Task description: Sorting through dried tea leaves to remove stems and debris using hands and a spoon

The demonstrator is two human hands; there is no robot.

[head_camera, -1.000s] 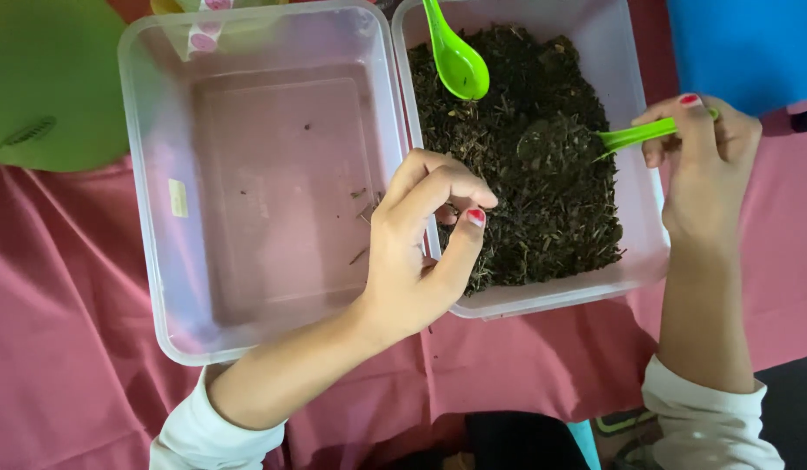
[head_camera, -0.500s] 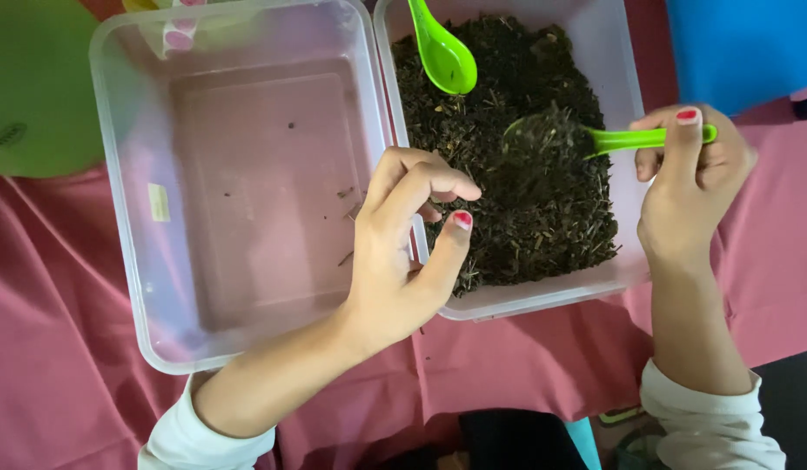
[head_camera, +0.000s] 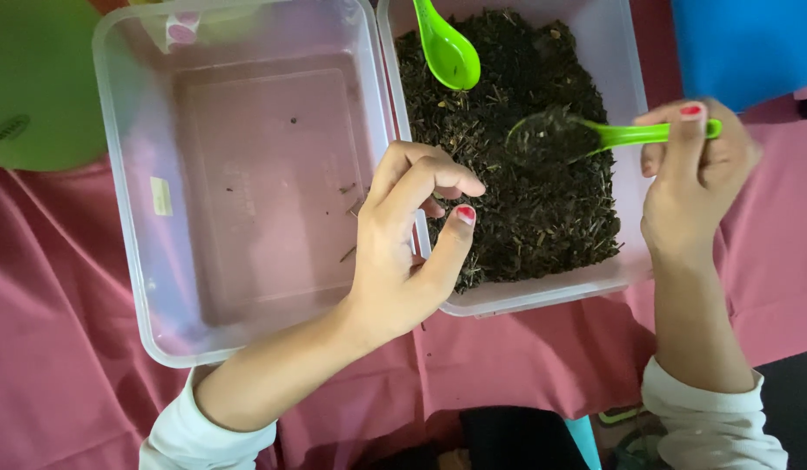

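Spoon [head_camera: 595, 135], bright green, its bowl buried in dark loose tea [head_camera: 525, 200], right of centre; right hand [head_camera: 695, 183] pinches its handle. Left hand [head_camera: 408, 244], loosely curled and holding nothing, rests on the tub rims [head_camera: 390, 130].

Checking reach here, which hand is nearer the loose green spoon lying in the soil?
Left. The left hand sits just below the loose green spoon; the right hand holds another spoon farther off.

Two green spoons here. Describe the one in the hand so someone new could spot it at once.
Find the clear tub full of dark crumbly material, the right one of two on the pink cloth. The held spoon lies across its right side, handle pinched by the right hand. Its bowl is loaded with dark material; the other spoon, at the top edge, is free and empty.
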